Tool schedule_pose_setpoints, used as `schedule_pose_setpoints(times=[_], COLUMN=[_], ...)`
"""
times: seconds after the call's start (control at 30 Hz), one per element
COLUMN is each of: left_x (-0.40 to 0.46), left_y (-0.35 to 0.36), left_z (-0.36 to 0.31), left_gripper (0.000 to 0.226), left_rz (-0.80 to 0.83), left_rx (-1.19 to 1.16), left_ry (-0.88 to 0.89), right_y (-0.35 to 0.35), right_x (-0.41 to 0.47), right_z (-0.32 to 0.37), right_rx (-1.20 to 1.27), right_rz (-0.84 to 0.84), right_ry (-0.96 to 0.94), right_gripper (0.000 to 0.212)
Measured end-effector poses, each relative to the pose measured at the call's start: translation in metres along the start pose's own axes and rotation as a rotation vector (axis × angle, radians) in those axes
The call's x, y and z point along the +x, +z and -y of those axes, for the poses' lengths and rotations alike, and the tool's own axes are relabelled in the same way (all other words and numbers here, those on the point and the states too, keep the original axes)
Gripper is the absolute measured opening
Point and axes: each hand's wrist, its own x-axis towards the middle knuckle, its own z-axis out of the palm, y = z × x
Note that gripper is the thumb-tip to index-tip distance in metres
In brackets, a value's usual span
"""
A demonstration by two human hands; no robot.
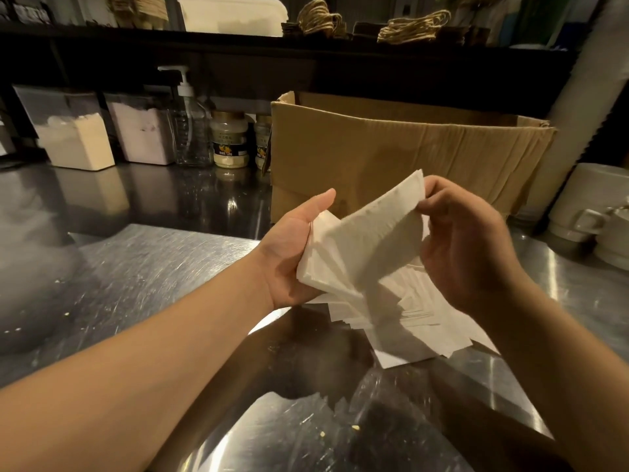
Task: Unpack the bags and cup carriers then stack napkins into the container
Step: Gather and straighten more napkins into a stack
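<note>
Both hands grip one napkin stack — held between them.

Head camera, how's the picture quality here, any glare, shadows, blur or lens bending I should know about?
Head view: dim, warm light; bright glare streaks on the steel counter; the arms cast dark shadows across it; the napkins gripped by the left hand and pinched by the right hand look soft, slightly blurred; wide-angle bending curves the stack of cups at the right edge; the shelf behind is underexposed.
</note>
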Motion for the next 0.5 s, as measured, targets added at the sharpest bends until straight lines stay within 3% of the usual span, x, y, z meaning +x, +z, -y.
schedule_pose_setpoints(times=[0.17, 0.27, 0.4, 0.5], left_x=[-0.002, -0.002, -0.005, -0.005], left_y=[0.003, 0.004, 0.005, 0.004], left_z=[0.002, 0.004, 0.005, 0.007], left_gripper=[0.051, 0.046, 0.066, 0.059], left_rz=[0.038, 0.072, 0.142, 0.183], left_rx=[0.104, 0.136, 0.127, 0.059], left_ry=[-0.032, -0.017, -0.005, -0.039], right_y=[0.005, 0.01, 0.012, 0.009], right_x=[-0.003, -0.004, -0.004, -0.005], right_z=[-0.007, -0.011, -0.016, -0.018], right_rx=[-0.251, -0.404, -0.567, -0.597], right_rz=[0.125, 0.079, 0.0, 0.026], right_ry=[-0.013, 0.016, 0.012, -0.039], right_gripper=[0.012, 0.017, 0.008, 0.025])
